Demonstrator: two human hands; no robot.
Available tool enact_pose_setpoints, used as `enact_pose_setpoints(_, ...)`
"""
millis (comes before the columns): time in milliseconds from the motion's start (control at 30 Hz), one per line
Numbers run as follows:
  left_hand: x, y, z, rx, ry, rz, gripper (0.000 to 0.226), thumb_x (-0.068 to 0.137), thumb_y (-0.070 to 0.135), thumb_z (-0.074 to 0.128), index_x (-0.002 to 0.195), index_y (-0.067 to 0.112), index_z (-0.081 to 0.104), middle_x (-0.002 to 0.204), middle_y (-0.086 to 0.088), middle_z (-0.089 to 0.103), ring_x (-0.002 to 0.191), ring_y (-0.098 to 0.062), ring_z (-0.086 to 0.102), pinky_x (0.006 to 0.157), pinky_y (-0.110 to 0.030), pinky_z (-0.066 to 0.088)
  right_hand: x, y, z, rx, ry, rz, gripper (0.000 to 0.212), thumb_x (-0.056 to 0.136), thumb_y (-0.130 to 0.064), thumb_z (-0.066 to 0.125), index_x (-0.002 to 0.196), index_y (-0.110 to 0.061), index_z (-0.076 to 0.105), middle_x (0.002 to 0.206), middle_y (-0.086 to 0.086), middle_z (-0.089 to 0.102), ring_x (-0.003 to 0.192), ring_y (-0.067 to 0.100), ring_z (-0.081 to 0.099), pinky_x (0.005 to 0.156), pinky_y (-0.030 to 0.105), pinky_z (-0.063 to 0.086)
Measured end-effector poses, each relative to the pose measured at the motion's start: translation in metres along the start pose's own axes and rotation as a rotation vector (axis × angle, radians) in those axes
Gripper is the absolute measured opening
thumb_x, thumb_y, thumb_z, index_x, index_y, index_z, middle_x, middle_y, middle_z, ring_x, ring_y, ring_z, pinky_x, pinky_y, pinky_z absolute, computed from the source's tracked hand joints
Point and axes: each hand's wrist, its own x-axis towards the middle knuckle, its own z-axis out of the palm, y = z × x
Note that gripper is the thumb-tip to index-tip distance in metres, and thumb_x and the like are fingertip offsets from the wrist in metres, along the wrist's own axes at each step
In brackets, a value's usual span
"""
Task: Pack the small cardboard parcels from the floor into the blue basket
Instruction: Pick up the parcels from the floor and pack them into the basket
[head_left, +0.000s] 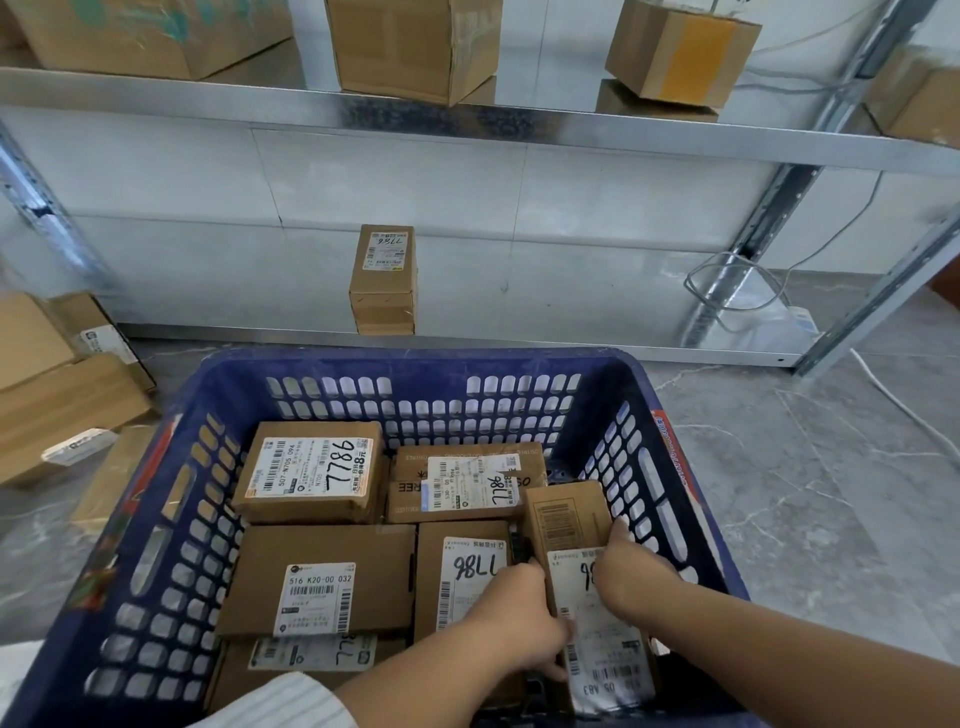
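Observation:
The blue basket (415, 364) stands on the floor right below me with several labelled cardboard parcels lying flat inside. Both hands reach into its right side. A long narrow parcel (569, 514) with a white label is gripped along its left edge by my left hand (514, 618). On that parcel's right edge rests my right hand (631, 569), holding it too. The parcel sits tilted against the basket's right wall, beside a parcel (462, 566) marked 7786. One small parcel (383, 278) stands upright on the lowest shelf behind the basket.
A metal shelf rack (519, 130) rises behind the basket, with bigger boxes (415, 47) on its upper board. More cardboard boxes (57, 395) are piled on the floor to the left. White cables (737, 286) trail at the right by the rack's leg.

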Motion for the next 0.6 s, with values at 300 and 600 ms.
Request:
enact_pose_setpoints(300, -0.004, 0.004, -0.002, -0.012, -0.043, 0.031, 0.033, 0.090, 0.007, 0.065, 0.115, 0.027, 0.057, 0.110, -0.003, 0.067, 0.073, -0.019, 0.070, 0.065, -0.028, 0.060, 0.000, -0.002, -0.016, -0.002, -0.033, 0.018, 0.051, 0.099, -0.011, 0.031, 0.148, 0.001, 0.020, 0.133, 0.017, 0.054, 0.120, 0.030, 0.055, 0.090, 0.035, 0.045)
enact_pose_setpoints(600, -0.009, 0.007, -0.002, -0.012, -0.057, 0.066, 0.031, 0.090, 0.000, 0.062, 0.104, 0.027, 0.057, 0.101, -0.003, 0.068, 0.075, -0.023, 0.069, 0.073, -0.033, 0.061, -0.003, 0.000, -0.026, -0.009, -0.058, -0.023, 0.030, 0.100, -0.014, 0.031, 0.126, -0.003, 0.042, 0.107, 0.008, 0.059, 0.086, 0.020, 0.054, 0.061, 0.025, 0.043)
